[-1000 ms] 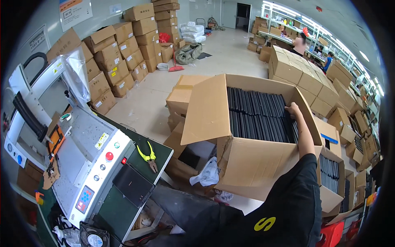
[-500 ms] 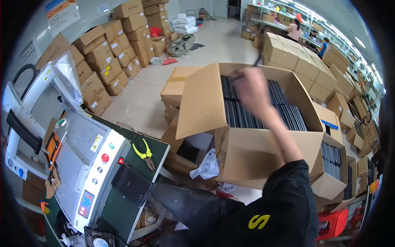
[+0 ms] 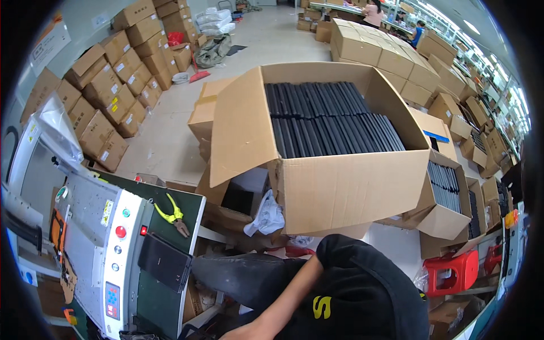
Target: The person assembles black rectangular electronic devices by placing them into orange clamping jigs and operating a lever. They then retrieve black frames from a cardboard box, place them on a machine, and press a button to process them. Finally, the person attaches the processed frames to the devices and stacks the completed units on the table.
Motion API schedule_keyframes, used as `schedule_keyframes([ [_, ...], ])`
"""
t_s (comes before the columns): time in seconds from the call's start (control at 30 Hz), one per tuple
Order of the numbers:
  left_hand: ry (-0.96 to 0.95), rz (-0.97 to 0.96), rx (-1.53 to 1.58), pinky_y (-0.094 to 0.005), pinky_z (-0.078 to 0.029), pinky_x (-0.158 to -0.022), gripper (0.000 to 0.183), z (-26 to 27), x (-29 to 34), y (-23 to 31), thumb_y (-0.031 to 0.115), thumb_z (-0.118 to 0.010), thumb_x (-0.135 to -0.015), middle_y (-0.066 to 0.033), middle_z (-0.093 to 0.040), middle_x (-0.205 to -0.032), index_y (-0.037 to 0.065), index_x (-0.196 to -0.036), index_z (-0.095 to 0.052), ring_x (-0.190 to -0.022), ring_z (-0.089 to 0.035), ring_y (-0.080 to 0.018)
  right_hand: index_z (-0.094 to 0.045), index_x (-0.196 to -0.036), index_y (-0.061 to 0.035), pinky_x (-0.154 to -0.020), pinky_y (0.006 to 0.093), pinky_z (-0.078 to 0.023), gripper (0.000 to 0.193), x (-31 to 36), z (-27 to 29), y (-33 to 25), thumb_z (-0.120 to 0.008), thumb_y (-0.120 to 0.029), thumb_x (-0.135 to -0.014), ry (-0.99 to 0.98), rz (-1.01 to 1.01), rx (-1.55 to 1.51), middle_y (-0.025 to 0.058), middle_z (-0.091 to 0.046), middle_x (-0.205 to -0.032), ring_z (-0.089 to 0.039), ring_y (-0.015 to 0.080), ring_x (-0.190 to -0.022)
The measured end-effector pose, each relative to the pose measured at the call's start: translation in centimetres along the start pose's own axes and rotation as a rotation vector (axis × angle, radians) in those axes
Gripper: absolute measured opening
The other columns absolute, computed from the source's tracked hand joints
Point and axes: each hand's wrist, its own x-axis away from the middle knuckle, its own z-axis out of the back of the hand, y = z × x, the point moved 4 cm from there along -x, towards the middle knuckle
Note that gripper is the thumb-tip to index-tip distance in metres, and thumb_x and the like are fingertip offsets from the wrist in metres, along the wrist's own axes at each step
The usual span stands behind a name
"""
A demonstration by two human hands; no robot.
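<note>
My bare right forearm [image 3: 289, 297] runs from a short black sleeve [image 3: 351, 258] down to the lower edge, over my dark trousers. The hand at its end is cut off below the picture, so what it holds does not show. My left hand is out of sight. Ahead stands a large open carton [image 3: 351, 187], with two rows of flat black slab-like pieces [image 3: 340, 133] standing on edge. To the left, a closed black flat device [image 3: 164, 260] lies on a green bench top [image 3: 153, 303], beside yellow-handled pliers [image 3: 173, 214].
A white-framed machine [image 3: 122, 226] with buttons and a small display stands on the bench. Cartons are stacked along the left wall [image 3: 107, 90] and beyond the big carton [image 3: 374, 45]. A smaller carton [image 3: 445, 218] and a red stool [image 3: 451, 273] stand at right. People work farther back.
My right hand has left the black pieces in the carton and drawn back past the lower edge. The view has shifted, showing the bench and carton farther left and the carton higher up.
</note>
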Motion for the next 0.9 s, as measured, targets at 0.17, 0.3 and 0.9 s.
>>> schedule_keyframes([
  [0.17, -0.051, 0.036, 0.051, -0.0394, -0.048, -0.072, 0.026, -1.0, -0.4, 0.3, 0.023, -0.054, -0.093, -0.0147, -0.064, -0.097, 0.004, -0.109, -0.060, -0.086, -0.062, -0.0254, -0.056, -0.077, -0.0079, -0.072, 0.0440, -0.039, 0.025, 2.0, 3.8, 1.9, -0.054, -0.031, -0.086, 0.248, -0.352, 0.204, 0.0147, -0.048, -0.091, -0.048, 0.0327, -0.086],
  [0.3, -0.063, 0.072, 0.080, -0.0393, -0.048, -0.073, 0.026, -0.9, -1.2, 0.4, 0.023, -0.055, -0.093, -0.0145, -0.064, -0.099, 0.004, -0.109, -0.060, -0.087, -0.062, -0.0251, -0.065, -0.103, -0.0175, -0.076, 0.0418, -0.038, 0.024, 4.1, 6.2, 3.7, -0.053, -0.033, -0.089, 0.172, -0.662, 0.302, 0.0118, -0.048, -0.099, -0.047, 0.0305, -0.093],
  [0.9, -0.036, 0.165, 0.153, -0.0389, -0.047, -0.078, 0.026, -1.2, -2.0, 1.0, 0.021, -0.055, -0.092, -0.0137, -0.063, -0.104, 0.005, -0.113, -0.058, -0.092, -0.061, -0.0240, -0.063, -0.104, 0.0033, -0.069, 0.0396, -0.048, 0.030, 1.8, 2.2, 5.8, -0.053, -0.023, -0.092, 0.153, -0.440, -0.628, 0.0215, -0.064, -0.092, -0.061, 0.0343, -0.081],
])
